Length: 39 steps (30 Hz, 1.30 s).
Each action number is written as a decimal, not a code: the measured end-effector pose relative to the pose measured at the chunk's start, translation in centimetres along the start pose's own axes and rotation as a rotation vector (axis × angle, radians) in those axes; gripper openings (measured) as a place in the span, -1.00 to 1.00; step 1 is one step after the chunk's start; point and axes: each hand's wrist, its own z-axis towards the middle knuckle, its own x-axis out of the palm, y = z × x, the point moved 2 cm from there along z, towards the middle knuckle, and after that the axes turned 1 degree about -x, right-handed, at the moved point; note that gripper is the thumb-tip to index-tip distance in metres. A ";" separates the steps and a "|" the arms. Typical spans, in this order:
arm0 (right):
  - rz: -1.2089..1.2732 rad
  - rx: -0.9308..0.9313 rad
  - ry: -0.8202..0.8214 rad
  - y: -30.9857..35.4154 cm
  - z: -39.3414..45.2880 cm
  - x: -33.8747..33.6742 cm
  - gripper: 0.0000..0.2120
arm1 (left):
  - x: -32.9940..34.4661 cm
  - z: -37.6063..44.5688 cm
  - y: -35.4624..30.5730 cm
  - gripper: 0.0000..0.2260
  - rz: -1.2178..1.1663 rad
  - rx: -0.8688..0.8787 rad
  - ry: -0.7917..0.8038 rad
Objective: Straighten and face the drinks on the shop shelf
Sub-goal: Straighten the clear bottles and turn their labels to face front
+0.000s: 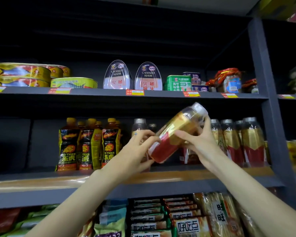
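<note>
On the middle shelf: we have lifted one gold-and-red bottle (pixel 175 134) clear of the shelf board (pixel 41 182) and hold it in front of the gap in its row, tilted with the silver cap up and to the right.

Left hand: our left hand (pixel 137 149) has thumb and fingers curled round the red base end of the bottle.

Right hand: our right hand (pixel 197 139) clasps the gold upper body, fingers wrapped round it just under the neck.

Done so far: we judge the matching bottles at the right end of the shelf (pixel 237 142) already upright and close together, and the Hi-Tiger bottles (pixel 89 144) left of the middle stand in a neat block with labels forward.

Left to do: the held bottle has yet to go back upright with its label facing out; a few bottles behind our hands (pixel 140 125) are partly hidden, so we cannot tell how they face.

Surface: the board's front edge is pale wood-coloured, and its left end carries nothing we can see.

Room: dark shop shelving with a grey upright post (pixel 266 100) at the right; canned fish and ham tins (pixel 148 76) sit on the shelf above, snack packets (pixel 186 219) below.
</note>
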 end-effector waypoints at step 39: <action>-1.643 0.130 0.261 -6.1 14.4 -2.1 0.07 | 6.5 4.4 7.1 -0.40 0.053 -0.443 -0.113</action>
